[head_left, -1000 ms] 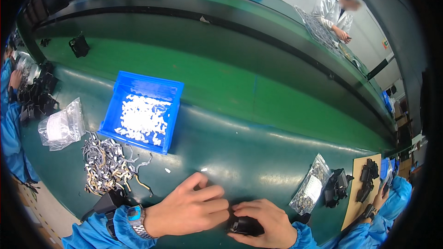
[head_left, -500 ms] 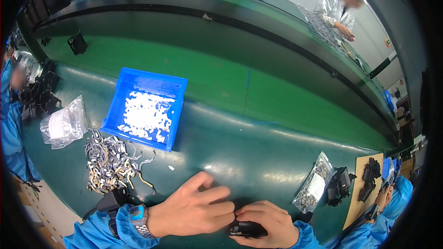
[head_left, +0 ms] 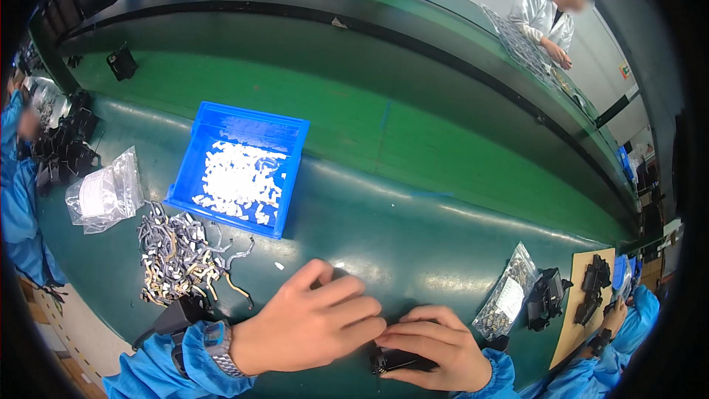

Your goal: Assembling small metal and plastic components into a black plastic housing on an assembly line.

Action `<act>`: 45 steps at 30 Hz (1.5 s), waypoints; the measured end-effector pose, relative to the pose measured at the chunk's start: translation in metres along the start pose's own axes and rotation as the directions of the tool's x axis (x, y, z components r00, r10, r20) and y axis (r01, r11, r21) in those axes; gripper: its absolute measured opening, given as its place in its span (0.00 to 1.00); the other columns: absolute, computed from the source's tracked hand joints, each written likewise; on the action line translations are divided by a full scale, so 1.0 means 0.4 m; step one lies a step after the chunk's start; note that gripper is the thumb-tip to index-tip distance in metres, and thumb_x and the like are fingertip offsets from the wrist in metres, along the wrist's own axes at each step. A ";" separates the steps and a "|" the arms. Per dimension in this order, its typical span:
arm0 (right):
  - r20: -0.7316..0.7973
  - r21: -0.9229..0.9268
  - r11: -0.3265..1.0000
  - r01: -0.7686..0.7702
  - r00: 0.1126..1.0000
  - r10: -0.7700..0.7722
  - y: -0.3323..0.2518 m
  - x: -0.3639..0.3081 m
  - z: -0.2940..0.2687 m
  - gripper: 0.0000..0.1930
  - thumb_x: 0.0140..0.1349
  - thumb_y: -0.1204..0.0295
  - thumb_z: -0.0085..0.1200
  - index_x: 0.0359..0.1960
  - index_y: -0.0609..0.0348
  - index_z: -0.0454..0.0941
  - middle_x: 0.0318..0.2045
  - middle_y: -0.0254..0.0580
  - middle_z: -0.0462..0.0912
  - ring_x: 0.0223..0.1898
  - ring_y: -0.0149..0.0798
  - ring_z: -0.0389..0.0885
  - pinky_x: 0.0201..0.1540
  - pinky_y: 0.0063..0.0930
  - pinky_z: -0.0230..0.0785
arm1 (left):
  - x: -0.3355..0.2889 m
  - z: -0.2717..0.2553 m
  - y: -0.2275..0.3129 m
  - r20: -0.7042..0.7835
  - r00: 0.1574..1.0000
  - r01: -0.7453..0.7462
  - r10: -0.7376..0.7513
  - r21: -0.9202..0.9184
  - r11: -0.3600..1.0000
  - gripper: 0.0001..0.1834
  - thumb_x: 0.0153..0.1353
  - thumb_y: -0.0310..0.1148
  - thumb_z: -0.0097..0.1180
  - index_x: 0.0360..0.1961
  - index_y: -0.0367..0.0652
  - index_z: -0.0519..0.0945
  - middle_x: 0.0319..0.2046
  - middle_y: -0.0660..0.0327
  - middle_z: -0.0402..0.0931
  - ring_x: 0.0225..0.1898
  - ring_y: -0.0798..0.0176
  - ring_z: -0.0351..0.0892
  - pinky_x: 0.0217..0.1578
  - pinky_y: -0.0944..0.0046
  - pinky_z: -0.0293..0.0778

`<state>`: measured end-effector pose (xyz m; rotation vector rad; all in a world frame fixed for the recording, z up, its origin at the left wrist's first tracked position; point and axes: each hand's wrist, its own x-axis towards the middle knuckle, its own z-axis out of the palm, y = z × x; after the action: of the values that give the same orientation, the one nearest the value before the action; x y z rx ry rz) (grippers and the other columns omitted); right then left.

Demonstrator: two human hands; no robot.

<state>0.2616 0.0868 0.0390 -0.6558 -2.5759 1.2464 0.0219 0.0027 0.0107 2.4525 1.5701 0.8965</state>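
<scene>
My right hand (head_left: 443,349) is closed around a small black plastic housing (head_left: 402,360) close to the table's near edge, with small metallic-looking bits at its left end. My left hand (head_left: 314,319) comes in from the left, fingers curled and their tips at the top left of the housing. Those fingertips are hidden, so whatever they pinch cannot be made out. A heap of short grey and tan cables with white connectors (head_left: 185,255) lies left of my left hand. Beyond it, a blue bin (head_left: 295,177) holds many small white pieces.
A clear plastic bag (head_left: 107,192) lies left of the bin. At the right are a bag of small parts (head_left: 508,292), a black housing (head_left: 546,299) and cardboard (head_left: 569,336) with black parts. Two loose white bits lie beyond my left hand. Co-workers sit at both sides.
The black housing has turned in my right hand, and its left end now shows metallic bits. Both hands stay close together. The whole view has shifted slightly.
</scene>
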 end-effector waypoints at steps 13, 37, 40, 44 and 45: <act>0.005 -0.285 0.946 0.153 0.987 -0.158 -0.008 -0.005 -0.050 0.24 0.44 0.60 0.82 0.45 0.46 0.89 0.63 0.36 0.82 0.69 0.53 0.67 0.63 0.50 0.60 | -0.006 0.014 -0.010 0.054 0.994 -0.062 0.093 -0.419 0.906 0.10 0.61 0.39 0.72 0.42 0.53 0.87 0.44 0.73 0.80 0.44 0.65 0.79 0.40 0.62 0.67; -0.171 -0.307 0.910 0.279 0.924 -0.341 -0.040 0.005 -0.015 0.12 0.46 0.71 0.75 0.33 0.57 0.89 0.41 0.35 0.89 0.49 0.44 0.83 0.52 0.43 0.70 | -0.002 0.006 -0.005 0.014 0.994 -0.091 0.111 -0.475 0.875 0.07 0.61 0.34 0.71 0.37 0.43 0.88 0.38 0.66 0.85 0.43 0.60 0.81 0.42 0.59 0.74; -0.184 -0.341 0.887 0.311 0.903 -0.387 -0.043 0.000 -0.005 0.13 0.45 0.71 0.75 0.35 0.58 0.90 0.41 0.35 0.89 0.45 0.42 0.84 0.48 0.40 0.71 | -0.002 0.005 -0.008 0.016 0.993 -0.097 0.118 -0.471 0.877 0.07 0.62 0.34 0.71 0.36 0.44 0.88 0.37 0.66 0.85 0.43 0.60 0.81 0.42 0.59 0.74; -0.173 -0.457 0.808 0.371 0.854 -0.490 -0.050 -0.003 -0.006 0.13 0.45 0.73 0.73 0.36 0.58 0.91 0.41 0.36 0.90 0.41 0.42 0.85 0.43 0.36 0.74 | 0.000 0.010 -0.004 0.039 0.998 -0.022 0.048 -0.505 0.863 0.06 0.63 0.34 0.70 0.36 0.45 0.88 0.37 0.68 0.84 0.42 0.61 0.81 0.43 0.60 0.74; -0.168 -0.476 0.796 0.373 0.850 -0.499 -0.054 -0.006 -0.008 0.13 0.47 0.73 0.71 0.37 0.57 0.91 0.42 0.38 0.90 0.42 0.41 0.85 0.43 0.38 0.74 | 0.000 0.010 -0.004 0.063 0.998 0.026 0.009 -0.532 0.847 0.06 0.63 0.35 0.70 0.36 0.46 0.88 0.37 0.69 0.85 0.42 0.62 0.81 0.44 0.60 0.75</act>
<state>0.2585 0.0762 0.0581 -0.2375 -2.5496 0.4015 0.0229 0.0043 0.0069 2.0482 1.1095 1.0672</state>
